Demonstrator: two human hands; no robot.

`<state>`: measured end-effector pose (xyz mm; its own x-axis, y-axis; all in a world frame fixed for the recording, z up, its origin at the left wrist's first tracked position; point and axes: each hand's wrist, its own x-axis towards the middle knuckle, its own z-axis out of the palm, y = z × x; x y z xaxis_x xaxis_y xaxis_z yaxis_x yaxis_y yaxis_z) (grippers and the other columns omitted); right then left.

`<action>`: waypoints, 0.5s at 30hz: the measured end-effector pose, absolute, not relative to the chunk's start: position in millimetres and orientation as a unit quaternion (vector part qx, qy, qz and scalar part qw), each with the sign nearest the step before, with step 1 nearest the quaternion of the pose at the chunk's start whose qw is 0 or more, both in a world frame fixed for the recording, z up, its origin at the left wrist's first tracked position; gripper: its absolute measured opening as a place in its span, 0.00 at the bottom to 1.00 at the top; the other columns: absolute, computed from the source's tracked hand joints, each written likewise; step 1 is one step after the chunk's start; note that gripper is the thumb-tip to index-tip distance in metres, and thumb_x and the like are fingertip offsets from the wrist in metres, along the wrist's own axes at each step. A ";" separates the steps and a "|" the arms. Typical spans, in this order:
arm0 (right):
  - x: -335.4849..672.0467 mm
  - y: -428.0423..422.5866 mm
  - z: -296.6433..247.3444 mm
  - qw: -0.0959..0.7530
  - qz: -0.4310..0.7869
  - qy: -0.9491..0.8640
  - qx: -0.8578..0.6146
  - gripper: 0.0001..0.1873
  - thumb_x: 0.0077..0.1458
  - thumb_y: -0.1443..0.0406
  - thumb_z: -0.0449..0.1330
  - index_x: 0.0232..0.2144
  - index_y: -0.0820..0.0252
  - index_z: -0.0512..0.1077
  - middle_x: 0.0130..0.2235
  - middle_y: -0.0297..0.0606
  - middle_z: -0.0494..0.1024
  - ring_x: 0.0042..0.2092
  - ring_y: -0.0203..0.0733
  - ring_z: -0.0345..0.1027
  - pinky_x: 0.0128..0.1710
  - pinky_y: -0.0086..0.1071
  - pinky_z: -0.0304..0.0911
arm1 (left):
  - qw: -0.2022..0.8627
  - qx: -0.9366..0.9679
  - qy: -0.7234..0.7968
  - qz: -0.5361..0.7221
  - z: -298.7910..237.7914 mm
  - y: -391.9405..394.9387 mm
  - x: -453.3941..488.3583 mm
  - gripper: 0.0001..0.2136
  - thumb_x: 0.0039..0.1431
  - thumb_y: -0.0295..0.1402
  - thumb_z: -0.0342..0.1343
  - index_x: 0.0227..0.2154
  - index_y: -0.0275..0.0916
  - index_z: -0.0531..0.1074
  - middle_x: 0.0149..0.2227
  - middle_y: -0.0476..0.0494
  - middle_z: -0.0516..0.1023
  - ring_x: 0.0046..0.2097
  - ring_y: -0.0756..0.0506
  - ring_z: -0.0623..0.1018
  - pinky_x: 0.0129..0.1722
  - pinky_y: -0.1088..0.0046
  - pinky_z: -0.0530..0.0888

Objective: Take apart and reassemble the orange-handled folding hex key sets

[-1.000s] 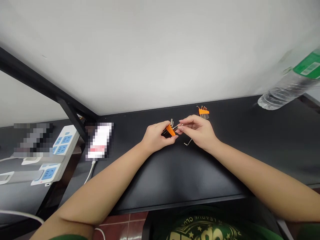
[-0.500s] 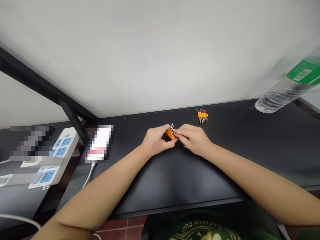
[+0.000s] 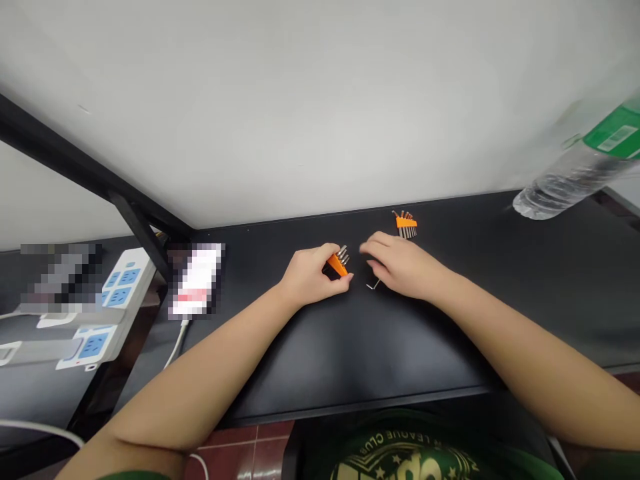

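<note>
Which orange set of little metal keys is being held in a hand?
The orange key set nearer the person, held in the left hand. The other orange key set lies untouched by the wall, beyond the right hand.

A black surface (image 3: pixel 350 347) butts against a plain white wall (image 3: pixel 300 100), with red floor tiles (image 3: pixel 240 447) below its near edge.

We see even, soft overhead light and only faint shadows under our hands. Far right of our right hand (image 3: pixel 405 267), the water bottle (image 3: pixel 575 173) smears and stretches; edges bow.
</note>
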<state>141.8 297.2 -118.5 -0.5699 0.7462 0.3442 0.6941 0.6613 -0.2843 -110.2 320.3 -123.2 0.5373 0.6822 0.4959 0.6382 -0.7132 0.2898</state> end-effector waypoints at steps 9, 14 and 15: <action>136.7 277.9 -118.1 0.085 0.070 -0.932 -0.346 0.07 0.62 0.71 0.58 0.33 0.61 0.76 0.38 0.42 0.76 0.41 0.46 0.68 0.45 0.41 0.63 | -0.019 0.832 0.398 0.385 -125.0 323.7 -111.2 0.17 0.52 0.41 0.67 0.42 0.40 0.72 0.30 0.51 0.80 0.28 0.50 0.77 0.30 0.75 0.74; 124.7 277.2 -125.0 0.171 0.098 -0.925 -0.325 0.07 0.59 0.72 0.58 0.30 0.61 0.73 0.37 0.44 0.78 0.41 0.45 0.69 0.44 0.40 0.65 | -0.015 0.835 0.400 0.378 -124.2 324.4 -111.2 0.18 0.53 0.41 0.67 0.44 0.40 0.73 0.32 0.51 0.81 0.28 0.50 0.78 0.32 0.74 0.75; 124.6 277.8 -125.3 0.212 0.152 -0.910 -0.323 0.07 0.58 0.73 0.58 0.30 0.61 0.73 0.37 0.42 0.78 0.40 0.43 0.69 0.43 0.39 0.66 | -0.012 0.837 0.402 0.372 -123.8 324.1 -111.2 0.18 0.53 0.40 0.67 0.44 0.40 0.73 0.32 0.51 0.81 0.28 0.50 0.78 0.32 0.74 0.75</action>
<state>124.6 277.8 -125.3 -0.7018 0.6516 0.2879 0.5231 0.7457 -0.4126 -111.2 324.1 -123.8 0.3998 0.6636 0.6323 0.6809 -0.6769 0.2798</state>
